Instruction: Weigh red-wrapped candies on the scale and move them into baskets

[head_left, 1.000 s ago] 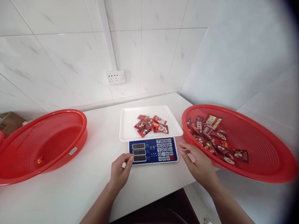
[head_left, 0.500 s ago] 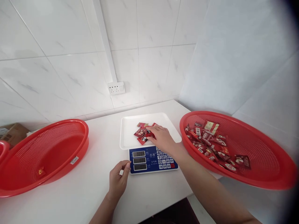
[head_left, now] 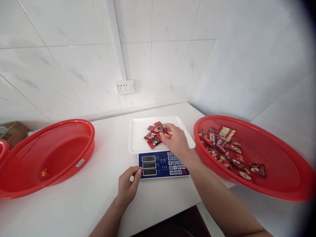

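A digital scale point(head_left: 163, 163) with a blue keypad panel stands on the table, topped by a white tray point(head_left: 137, 136). Several small red snack packets point(head_left: 154, 142) lie heaped on that tray. My right hand point(head_left: 176, 140) reaches over the heap from the right, its thumb and fingers closed around a red packet point(head_left: 161, 127); part of the heap is hidden beneath it. At the scale's left edge is my left hand point(head_left: 128, 184), curled, with thumb and forefinger tips together against the corner. Whether anything sits between those tips is hidden.
To the right, a large red basket point(head_left: 283, 164) holds many more packets. Another red basket point(head_left: 69, 144) on the left has a single packet point(head_left: 43, 173) inside. A cardboard box point(head_left: 17, 131) sits behind it. The tiled wall bears a power socket point(head_left: 125, 87).
My right hand has shifted slightly right on the tray, and the packets beneath it are arranged differently. The digits on the scale's display have changed. My left hand stays at the scale's edge.
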### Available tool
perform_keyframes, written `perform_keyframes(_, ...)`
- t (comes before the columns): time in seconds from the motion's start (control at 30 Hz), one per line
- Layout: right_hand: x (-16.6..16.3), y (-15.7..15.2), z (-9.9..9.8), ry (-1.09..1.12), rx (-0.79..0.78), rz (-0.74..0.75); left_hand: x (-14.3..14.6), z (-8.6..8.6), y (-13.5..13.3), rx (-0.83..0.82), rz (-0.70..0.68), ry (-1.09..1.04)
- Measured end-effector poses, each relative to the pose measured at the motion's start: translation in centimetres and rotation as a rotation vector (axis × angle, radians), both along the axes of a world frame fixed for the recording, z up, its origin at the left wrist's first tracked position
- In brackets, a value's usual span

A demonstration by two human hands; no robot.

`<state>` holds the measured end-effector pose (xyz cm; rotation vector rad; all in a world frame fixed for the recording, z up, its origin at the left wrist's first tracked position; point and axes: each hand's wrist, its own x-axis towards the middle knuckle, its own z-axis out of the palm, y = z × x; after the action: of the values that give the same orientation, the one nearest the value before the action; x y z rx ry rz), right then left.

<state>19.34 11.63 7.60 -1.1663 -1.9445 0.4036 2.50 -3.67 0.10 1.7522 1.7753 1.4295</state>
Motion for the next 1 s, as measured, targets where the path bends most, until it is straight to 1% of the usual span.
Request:
perform_keyframes(0.13, 2.1, -0.6, 0.5, 0.383, -0.118, -0.04, 0.1, 0.2, 0.0, 0.011, -0.01, -0.012)
perform_keyframes(0.2, 2.8, -0.7, 0.6, 0.495, -0.148, -0.026, 0.2, 0.3, 0.0, 0.015, -0.017, -0.009)
perform_keyframes(0.27, 3.3, -0.8, 0.7, 0.543, -0.154, -0.005, 0.3, 0.4, 0.0, 0.009, -0.013, -0.008)
perform_keyframes(0.53, 4.1, -0.9, 0.7, 0.511, -0.138, -0.05, 0.2, 0.0, 0.1, -0.033, 0.004, -0.017)
perform_keyframes(0.73, 4.3, -0.9, 0.4, 0.563, -0.173, -0.023, 0.2, 0.0, 0.0, -0.026, -0.003, -0.022)
perform_keyframes(0.8, 4.4, -0.9, 0.4, 0.546, -0.174, -0.037, 0.2, 0.0, 0.0, -0.027, -0.007, -0.022)
perform_keyframes(0.9, 4.7, -0.6, 0.1, 0.435, -0.154, -0.099, 0.2, 0.0, 0.1, -0.027, -0.012, -0.019)
perform_keyframes(1.0, 5.2, -0.1, -0.7, 0.206, -0.086, -0.149, 0.1, -0.2, 0.1, -0.023, -0.012, -0.014)
